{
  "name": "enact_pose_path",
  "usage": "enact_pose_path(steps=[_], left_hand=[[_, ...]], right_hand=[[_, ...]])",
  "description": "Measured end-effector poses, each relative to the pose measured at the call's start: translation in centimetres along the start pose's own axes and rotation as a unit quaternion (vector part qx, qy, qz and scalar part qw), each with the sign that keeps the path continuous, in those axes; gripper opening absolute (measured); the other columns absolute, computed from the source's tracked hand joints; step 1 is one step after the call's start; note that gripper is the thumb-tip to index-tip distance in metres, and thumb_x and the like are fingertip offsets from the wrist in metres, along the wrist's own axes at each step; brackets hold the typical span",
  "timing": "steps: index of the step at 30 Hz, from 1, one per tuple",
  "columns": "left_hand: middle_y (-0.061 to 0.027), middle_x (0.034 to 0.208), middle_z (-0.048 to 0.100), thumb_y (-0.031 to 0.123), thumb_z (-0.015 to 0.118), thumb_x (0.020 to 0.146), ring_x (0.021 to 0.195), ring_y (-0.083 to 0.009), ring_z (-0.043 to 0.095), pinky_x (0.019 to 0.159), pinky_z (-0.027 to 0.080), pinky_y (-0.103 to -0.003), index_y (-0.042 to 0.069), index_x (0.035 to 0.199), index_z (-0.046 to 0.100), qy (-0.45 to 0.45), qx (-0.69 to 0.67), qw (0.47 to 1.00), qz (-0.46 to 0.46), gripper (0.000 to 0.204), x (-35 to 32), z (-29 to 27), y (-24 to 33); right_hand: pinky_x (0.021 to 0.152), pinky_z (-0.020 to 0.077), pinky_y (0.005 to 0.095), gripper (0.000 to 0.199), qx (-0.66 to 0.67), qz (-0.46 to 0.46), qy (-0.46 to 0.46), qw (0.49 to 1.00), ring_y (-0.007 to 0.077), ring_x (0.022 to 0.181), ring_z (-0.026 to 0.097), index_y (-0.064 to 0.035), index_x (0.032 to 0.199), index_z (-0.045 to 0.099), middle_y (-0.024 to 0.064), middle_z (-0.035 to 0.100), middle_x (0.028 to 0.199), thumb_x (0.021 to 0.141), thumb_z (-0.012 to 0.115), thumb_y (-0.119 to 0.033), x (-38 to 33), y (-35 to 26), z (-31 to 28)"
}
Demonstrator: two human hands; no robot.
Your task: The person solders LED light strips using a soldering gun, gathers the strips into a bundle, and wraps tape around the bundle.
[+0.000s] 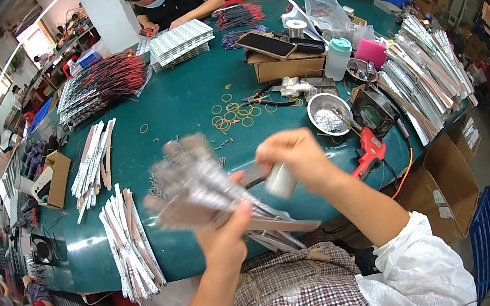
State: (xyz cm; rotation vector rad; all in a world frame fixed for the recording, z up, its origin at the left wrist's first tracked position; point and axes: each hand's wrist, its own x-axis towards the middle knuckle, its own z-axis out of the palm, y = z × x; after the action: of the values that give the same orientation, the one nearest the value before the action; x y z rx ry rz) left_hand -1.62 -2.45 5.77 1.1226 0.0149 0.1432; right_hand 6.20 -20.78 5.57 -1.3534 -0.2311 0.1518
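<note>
My left hand [222,239] is wrapped round a fanned bundle of long, thin silver strips [208,180], some with a brownish-pink side. Motion smears the far end of the bundle. Close to its right side, my right hand [297,157] is closed, with a whitish cylindrical roll [281,181] at its fingers. A short dark piece shows between that roll and the strips; I cannot make out what it is. Small grey bits [219,147] lie on the green table [172,122] beyond the bundle, near several loose tan rubber bands [233,116].
Two strip bundles [131,244] lie to the left, and a larger pile [425,74] to the right. A red soldering gun [371,151], a black fan [375,111] and a metal bowl [328,113] stand at the right. Across the table sits a person [176,0] behind white stacked panels [179,42].
</note>
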Motion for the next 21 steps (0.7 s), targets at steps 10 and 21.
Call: enact_pose_path(steps=[10, 21], left_hand=[[-0.0118, 0.11, 0.054, 0.02, 0.072, 0.069, 0.109, -0.0365, 0.065, 0.107, 0.046, -0.054, 0.002, 0.145, 0.031, -0.034, -0.048, 0.997, 0.053, 0.088, -0.9, -1.3, 3.3], [-0.0116, 0.115, 0.054, 0.02, 0.066, 0.081, 0.095, -0.0191, 0.057, 0.085, 0.052, -0.036, 0.0, 0.138, 0.04, 0.063, -0.058, 0.994, 0.07, 0.066, 3.5, 2.4, 2.8]], right_hand=[[0.067, 0.0534, 0.0412, 0.018, -0.588, -0.354, 0.183, 0.704, 0.0302, 0.077, 0.063, -0.0082, 0.088, 0.071, 0.0112, 0.064, 0.078, 0.085, 0.068, -0.025, 11.9, 7.9, -6.0], [0.107, 0.0396, 0.0452, 0.092, -0.212, -0.136, -0.122, 0.96, 0.0413, 0.125, 0.049, 0.0009, 0.145, 0.035, 0.0267, 0.05, 0.133, 0.082, 0.072, -0.056, 2.2, -2.3, -1.3]])
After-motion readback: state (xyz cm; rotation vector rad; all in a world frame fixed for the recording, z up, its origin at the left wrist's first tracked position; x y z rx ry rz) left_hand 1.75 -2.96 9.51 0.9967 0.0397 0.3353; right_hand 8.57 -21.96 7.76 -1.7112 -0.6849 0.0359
